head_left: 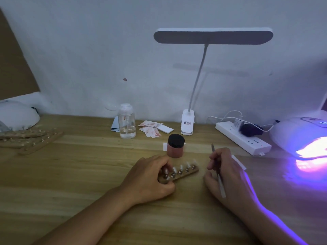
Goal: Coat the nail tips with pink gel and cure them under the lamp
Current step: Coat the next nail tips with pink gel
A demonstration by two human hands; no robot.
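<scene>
Nail tips (180, 166) are sitting on a wooden strip (193, 171) just before the pink jar (175, 147); my left hand (150, 181) is gripping the strip's end; my right hand (230, 174) is pinching a brush (220, 183); tips likely light, flimsy; holding by strip only seems safest.

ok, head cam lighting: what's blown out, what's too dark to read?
Head view: dim overall, desk lamp looks unlit. Head view, right edge: curing lamp mouth clips to white-pink, spilling violet over the table and the right hand. Head view, centre: nail tips on the strip the left hand grips are dark and soft, coating unreadable.
</scene>
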